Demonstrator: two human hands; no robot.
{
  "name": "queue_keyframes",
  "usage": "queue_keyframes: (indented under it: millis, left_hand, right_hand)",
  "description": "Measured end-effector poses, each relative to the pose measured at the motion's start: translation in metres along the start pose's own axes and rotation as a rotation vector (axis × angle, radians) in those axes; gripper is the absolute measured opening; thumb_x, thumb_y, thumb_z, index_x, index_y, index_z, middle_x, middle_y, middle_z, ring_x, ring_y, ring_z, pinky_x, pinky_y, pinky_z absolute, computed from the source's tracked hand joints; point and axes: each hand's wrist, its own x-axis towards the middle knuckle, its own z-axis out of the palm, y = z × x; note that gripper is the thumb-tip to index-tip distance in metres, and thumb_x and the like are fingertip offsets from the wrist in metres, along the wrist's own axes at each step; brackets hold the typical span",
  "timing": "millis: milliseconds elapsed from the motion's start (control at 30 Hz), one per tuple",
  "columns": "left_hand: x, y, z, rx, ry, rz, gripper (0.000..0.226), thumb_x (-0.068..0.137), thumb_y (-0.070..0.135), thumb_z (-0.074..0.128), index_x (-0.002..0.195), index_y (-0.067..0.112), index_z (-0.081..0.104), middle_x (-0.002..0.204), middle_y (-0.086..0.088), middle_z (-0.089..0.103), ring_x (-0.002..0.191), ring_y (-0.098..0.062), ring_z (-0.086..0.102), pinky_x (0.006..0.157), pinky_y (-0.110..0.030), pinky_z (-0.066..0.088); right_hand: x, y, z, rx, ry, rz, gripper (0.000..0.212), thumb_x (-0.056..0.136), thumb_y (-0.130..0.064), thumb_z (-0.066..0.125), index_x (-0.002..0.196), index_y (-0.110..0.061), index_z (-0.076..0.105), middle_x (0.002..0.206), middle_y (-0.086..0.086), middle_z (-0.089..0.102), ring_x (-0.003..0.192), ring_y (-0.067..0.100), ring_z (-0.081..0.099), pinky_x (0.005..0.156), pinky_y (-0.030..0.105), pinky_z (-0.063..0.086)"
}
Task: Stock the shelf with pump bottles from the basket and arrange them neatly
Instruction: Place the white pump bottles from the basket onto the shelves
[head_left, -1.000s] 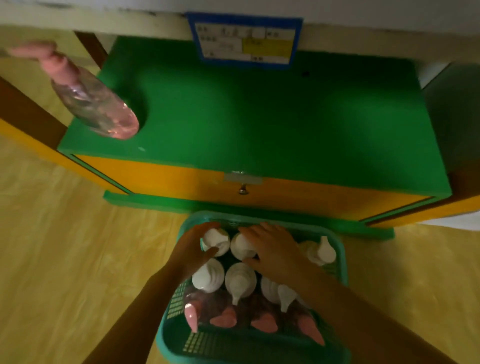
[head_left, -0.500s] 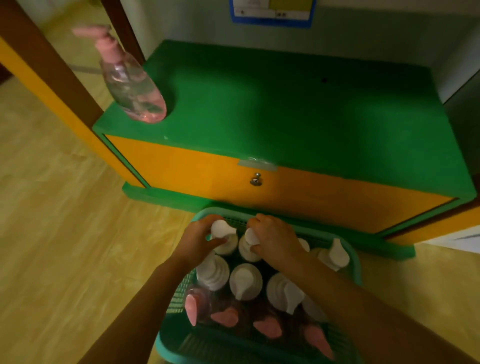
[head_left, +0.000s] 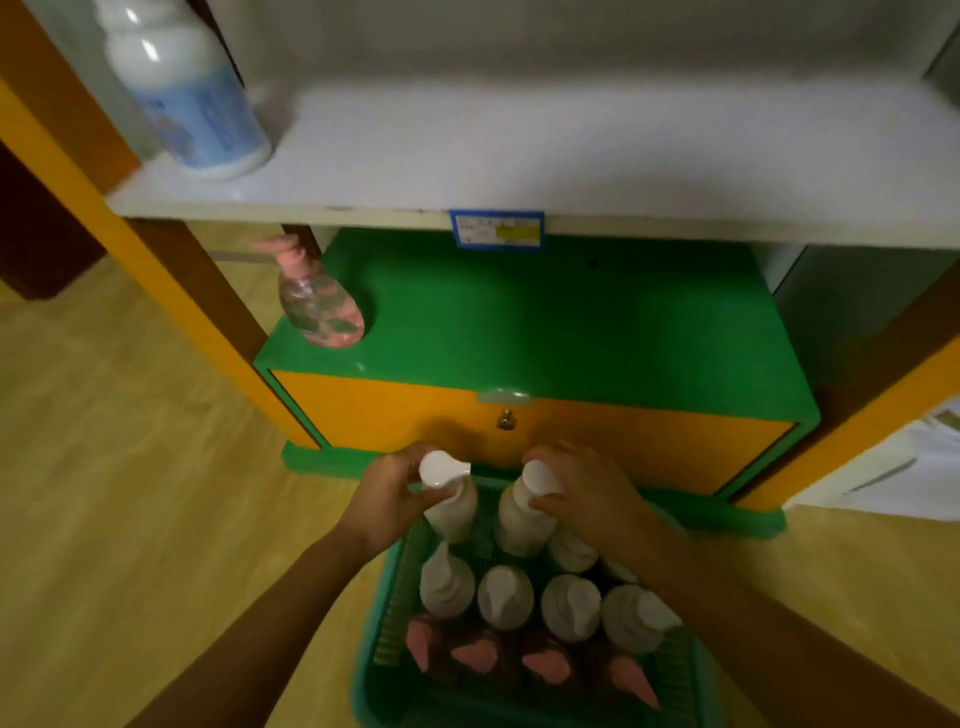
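Note:
A green basket (head_left: 387, 618) on the floor holds several white pump bottles and a front row of pink-topped ones. My left hand (head_left: 387, 496) grips a white pump bottle (head_left: 451, 506) by its neck, raised above the others. My right hand (head_left: 584, 493) grips a second white pump bottle (head_left: 522, 514) the same way. One clear pink pump bottle (head_left: 319, 301) stands at the left rear of the green shelf (head_left: 571, 322). A large white bottle with a blue label (head_left: 189, 98) stands at the left of the white shelf (head_left: 571, 156) above.
An orange drawer front with a small lock (head_left: 505, 420) sits under the green shelf. A blue price label (head_left: 496, 230) hangs on the white shelf's edge. Orange and brown uprights (head_left: 156, 270) flank the shelves. Wooden floor (head_left: 130, 493) spreads to the left.
Both hands closed on white bottles at the basket's far end and have lifted them. My view tilted up, bringing the white upper shelf and its large bottle into sight.

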Motion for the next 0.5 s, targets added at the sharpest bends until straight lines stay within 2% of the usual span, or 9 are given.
queue_keyframes:
  millis: [100,267,400,500]
  left_hand:
    - [-0.007,0.032,-0.024,-0.02,0.014,0.046,0.031,0.07,0.034,0.075,0.097,0.026,0.061,0.098,0.009,0.067,0.09,-0.006,0.063,0.079,-0.036,0.054]
    - [-0.023,0.085,-0.07,-0.05,0.004,0.143,0.05,0.062,0.054,0.066,0.1,0.02,0.066,0.099,0.005,0.07,0.091,-0.008,0.065,0.08,-0.036,0.055]
    - [-0.035,0.126,-0.113,-0.013,0.001,0.189,0.035,0.073,0.038,0.07,0.101,0.018,0.064,0.097,0.002,0.07,0.089,-0.011,0.064,0.081,-0.04,0.055]
    - [-0.044,0.161,-0.147,0.034,0.049,0.257,0.046,0.067,0.052,0.064,0.095,0.016,0.065,0.09,-0.003,0.07,0.081,-0.018,0.064,0.073,-0.04,0.054]
  right_hand:
    - [-0.017,-0.021,-0.039,0.065,0.089,-0.023,0.04,0.082,-0.028,0.063,0.119,-0.018,0.052,0.125,0.003,0.055,0.112,0.022,0.052,0.089,0.032,0.041]
    - [-0.046,-0.065,-0.1,0.114,0.23,-0.035,0.041,0.077,-0.03,0.068,0.114,-0.02,0.053,0.117,0.002,0.06,0.103,0.018,0.055,0.084,0.029,0.044]
    - [-0.067,-0.103,-0.151,0.102,0.296,-0.017,0.042,0.075,-0.03,0.068,0.114,-0.022,0.053,0.116,0.002,0.061,0.105,0.021,0.057,0.084,0.031,0.045]
    - [-0.086,-0.134,-0.191,0.13,0.333,-0.013,0.038,0.078,-0.027,0.067,0.113,-0.021,0.053,0.116,0.002,0.06,0.104,0.02,0.056,0.087,0.033,0.047]
